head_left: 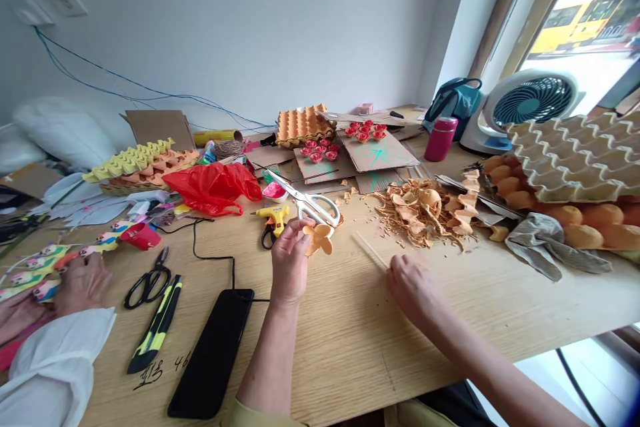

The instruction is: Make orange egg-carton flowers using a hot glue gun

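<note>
1. One tan, petalled cup of moulded pulp [319, 240], shaped like an open flower, is held up above the table near the middle of the view.
2. The person's left hand [291, 260] pinches its edge between thumb and fingers.
3. The right hand [413, 287], fingers curled together, grips the near end of one thin, pale, translucent stick [370, 250]; the stick's far end points toward the cup, apart from it.
4. Just beyond the left hand: one pair of white-handled metal scissors [299, 196], and one yellow glue gun [273, 215] to their left.
5. Beyond the right hand: one heap of torn tan pulp scraps [425, 207], too many to count.
6. Left of the left forearm, on the light wooden table [345, 347]: one black phone [213, 353], one black-and-lime utility knife [157, 327] and one pair of black-handled scissors [159, 267].
7. Farther back: two clusters of small red flowers [316, 157] on brown cardboard sheets [385, 157].
8. At far left, a co-worker's hand [85, 280] rests beside painted figures.
</note>
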`<action>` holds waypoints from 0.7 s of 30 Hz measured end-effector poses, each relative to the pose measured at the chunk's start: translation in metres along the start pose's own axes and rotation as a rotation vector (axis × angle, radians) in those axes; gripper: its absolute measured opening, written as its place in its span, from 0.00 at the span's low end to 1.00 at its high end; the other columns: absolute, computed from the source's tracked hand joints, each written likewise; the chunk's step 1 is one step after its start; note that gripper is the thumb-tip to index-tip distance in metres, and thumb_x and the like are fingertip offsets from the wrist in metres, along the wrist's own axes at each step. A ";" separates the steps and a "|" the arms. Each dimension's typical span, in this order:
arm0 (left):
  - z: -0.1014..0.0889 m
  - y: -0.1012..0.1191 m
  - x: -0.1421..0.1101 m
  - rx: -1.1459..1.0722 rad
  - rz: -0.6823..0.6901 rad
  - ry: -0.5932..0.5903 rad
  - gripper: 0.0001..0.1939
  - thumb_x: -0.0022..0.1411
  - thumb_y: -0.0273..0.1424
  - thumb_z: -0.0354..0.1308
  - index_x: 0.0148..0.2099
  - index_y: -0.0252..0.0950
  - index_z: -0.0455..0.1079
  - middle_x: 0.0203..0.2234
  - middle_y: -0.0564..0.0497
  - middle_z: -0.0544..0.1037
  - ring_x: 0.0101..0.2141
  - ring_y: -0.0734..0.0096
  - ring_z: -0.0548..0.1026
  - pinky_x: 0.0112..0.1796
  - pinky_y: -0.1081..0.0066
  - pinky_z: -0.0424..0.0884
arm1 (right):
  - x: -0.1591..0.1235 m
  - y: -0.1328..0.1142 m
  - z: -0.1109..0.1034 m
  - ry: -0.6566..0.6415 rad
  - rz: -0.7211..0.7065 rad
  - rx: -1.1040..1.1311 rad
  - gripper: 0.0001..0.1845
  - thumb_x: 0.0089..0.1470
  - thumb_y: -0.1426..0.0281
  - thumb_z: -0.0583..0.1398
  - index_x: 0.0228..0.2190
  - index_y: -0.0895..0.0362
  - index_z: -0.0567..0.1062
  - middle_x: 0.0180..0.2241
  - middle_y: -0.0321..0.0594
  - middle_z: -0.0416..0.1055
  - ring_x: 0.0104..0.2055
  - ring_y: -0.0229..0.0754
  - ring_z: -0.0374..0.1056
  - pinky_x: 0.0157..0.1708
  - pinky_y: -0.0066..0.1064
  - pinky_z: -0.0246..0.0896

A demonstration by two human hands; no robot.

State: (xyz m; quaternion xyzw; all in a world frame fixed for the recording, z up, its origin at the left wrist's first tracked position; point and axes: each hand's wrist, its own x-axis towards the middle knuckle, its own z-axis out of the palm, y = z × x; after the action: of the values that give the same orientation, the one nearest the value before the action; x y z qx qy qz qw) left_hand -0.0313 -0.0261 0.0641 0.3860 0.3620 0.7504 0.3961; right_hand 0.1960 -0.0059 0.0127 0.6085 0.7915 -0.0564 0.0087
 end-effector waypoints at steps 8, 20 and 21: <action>0.006 -0.011 -0.002 0.004 -0.042 -0.034 0.13 0.51 0.38 0.71 0.37 0.37 0.78 0.35 0.51 0.79 0.39 0.69 0.75 0.45 0.71 0.72 | 0.060 -0.005 -0.015 -0.047 0.035 -0.008 0.21 0.64 0.63 0.63 0.55 0.59 0.72 0.55 0.48 0.72 0.51 0.48 0.73 0.49 0.46 0.73; 0.014 -0.021 -0.011 0.013 -0.140 -0.106 0.10 0.52 0.36 0.70 0.37 0.38 0.79 0.37 0.51 0.78 0.43 0.66 0.74 0.48 0.69 0.69 | 0.035 0.031 -0.024 0.005 -0.014 -0.076 0.14 0.68 0.76 0.49 0.44 0.64 0.74 0.41 0.56 0.75 0.36 0.46 0.76 0.31 0.32 0.60; 0.015 -0.023 -0.012 0.016 -0.156 -0.118 0.10 0.52 0.36 0.70 0.37 0.38 0.79 0.38 0.50 0.78 0.44 0.65 0.74 0.49 0.68 0.69 | 0.037 0.035 -0.026 0.011 0.004 -0.084 0.15 0.68 0.76 0.48 0.43 0.64 0.74 0.41 0.56 0.75 0.36 0.47 0.76 0.30 0.32 0.60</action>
State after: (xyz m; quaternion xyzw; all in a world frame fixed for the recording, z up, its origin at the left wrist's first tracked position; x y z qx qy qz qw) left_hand -0.0070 -0.0233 0.0477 0.4034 0.3730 0.6903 0.4708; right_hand 0.2219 0.0417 0.0331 0.6094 0.7920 -0.0198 0.0298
